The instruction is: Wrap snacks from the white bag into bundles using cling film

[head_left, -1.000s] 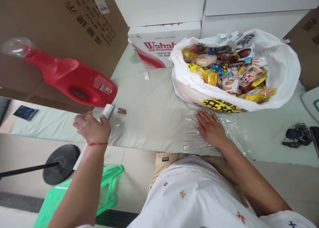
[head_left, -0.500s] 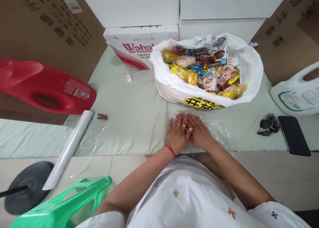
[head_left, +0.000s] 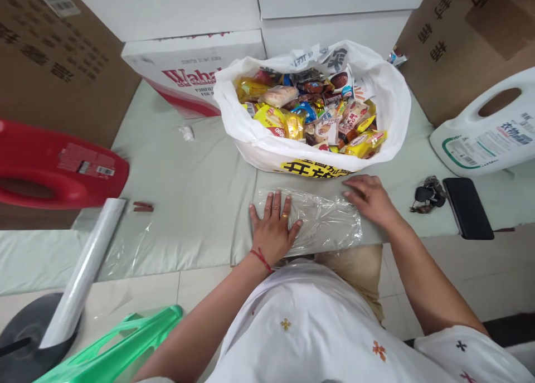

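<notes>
A clear plastic sheet or bag [head_left: 324,221] lies flat at the front edge of the cloth-covered surface. My left hand [head_left: 273,229], with a ring and a red wrist string, rests on its left part, fingers spread. Beyond the plastic's right end is my right hand [head_left: 370,199], thumb and forefinger apart, the other fingers bent, with nothing visible between them. Just behind both hands stands a white bag [head_left: 254,151], its mouth wide, full of small wrapped snacks [head_left: 326,129].
Around are a red jug [head_left: 100,179], a plastic roll [head_left: 83,277], a green stool [head_left: 125,344], a white bottle [head_left: 455,149], keys [head_left: 428,193], a black phone [head_left: 468,209] and a white carton [head_left: 167,65]. Tall brown cartons flank both sides.
My hands, earlier together on the plastic, have parted; the right has moved off to the right and the left lies spread on the plastic. The view has shifted right.
</notes>
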Action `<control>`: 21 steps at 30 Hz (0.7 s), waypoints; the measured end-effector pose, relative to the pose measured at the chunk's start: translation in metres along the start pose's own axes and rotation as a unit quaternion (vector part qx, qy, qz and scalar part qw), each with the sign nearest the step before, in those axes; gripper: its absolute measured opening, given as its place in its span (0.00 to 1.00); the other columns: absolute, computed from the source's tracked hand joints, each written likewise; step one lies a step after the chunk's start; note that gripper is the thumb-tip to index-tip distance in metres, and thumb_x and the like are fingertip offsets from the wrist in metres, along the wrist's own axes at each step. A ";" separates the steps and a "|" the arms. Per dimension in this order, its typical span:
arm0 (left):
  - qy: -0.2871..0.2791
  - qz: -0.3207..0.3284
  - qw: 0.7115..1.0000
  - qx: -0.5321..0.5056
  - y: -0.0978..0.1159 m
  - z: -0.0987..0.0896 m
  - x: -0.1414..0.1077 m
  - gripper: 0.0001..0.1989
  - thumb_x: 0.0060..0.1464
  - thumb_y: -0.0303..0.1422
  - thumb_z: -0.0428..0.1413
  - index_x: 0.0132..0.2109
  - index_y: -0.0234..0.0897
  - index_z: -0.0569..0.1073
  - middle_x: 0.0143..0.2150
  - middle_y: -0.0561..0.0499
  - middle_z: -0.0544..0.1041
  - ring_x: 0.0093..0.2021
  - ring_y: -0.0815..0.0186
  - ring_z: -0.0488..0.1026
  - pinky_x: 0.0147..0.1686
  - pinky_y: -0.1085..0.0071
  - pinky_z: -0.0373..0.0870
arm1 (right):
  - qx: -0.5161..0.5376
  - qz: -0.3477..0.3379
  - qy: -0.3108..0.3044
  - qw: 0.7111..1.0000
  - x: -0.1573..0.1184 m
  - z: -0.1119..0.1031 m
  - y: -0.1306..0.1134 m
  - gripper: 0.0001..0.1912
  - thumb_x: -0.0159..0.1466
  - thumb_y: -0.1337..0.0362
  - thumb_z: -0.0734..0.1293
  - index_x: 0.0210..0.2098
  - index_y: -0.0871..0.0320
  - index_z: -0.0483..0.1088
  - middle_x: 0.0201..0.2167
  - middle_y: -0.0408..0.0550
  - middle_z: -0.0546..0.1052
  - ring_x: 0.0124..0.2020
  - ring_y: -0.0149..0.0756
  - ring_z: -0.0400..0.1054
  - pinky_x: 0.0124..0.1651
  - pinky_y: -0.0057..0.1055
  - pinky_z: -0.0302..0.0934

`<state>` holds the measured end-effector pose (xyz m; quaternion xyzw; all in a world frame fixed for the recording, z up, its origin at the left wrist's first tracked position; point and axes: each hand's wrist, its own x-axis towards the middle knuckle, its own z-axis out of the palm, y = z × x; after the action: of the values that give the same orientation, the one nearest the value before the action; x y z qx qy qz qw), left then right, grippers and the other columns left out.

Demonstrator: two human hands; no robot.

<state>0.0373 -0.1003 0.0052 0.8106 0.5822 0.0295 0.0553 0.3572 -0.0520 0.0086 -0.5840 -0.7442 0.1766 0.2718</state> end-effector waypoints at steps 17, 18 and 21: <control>-0.013 -0.006 1.000 -0.022 -0.001 -0.008 0.008 0.33 0.72 0.49 0.44 0.77 0.41 0.59 0.80 0.37 0.51 0.80 0.43 0.50 0.71 0.25 0.34 | -0.081 0.112 0.061 0.989 0.030 0.004 0.011 0.17 0.70 0.55 0.59 0.42 0.58 0.74 0.39 0.60 0.81 0.43 0.51 0.72 0.47 0.42 0.66; -0.013 -0.008 1.000 -0.026 -0.003 -0.009 0.012 0.32 0.72 0.48 0.44 0.77 0.42 0.59 0.80 0.37 0.51 0.80 0.44 0.50 0.71 0.24 0.35 | -0.108 0.108 0.073 0.986 0.034 0.009 0.013 0.18 0.70 0.56 0.58 0.43 0.60 0.75 0.41 0.62 0.81 0.46 0.54 0.72 0.49 0.44 0.66; -0.014 -0.015 0.999 -0.036 -0.007 -0.009 0.026 0.31 0.73 0.47 0.42 0.77 0.43 0.59 0.80 0.38 0.51 0.80 0.45 0.50 0.71 0.23 0.34 | -0.147 0.113 0.079 0.980 0.043 0.017 0.018 0.22 0.71 0.57 0.57 0.48 0.63 0.77 0.45 0.66 0.81 0.51 0.58 0.70 0.53 0.49 0.66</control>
<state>0.0382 -0.0731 0.0131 0.7997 0.5918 0.0387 0.0932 0.3533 -0.0046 -0.0061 -0.7098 -0.6676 0.0487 0.2192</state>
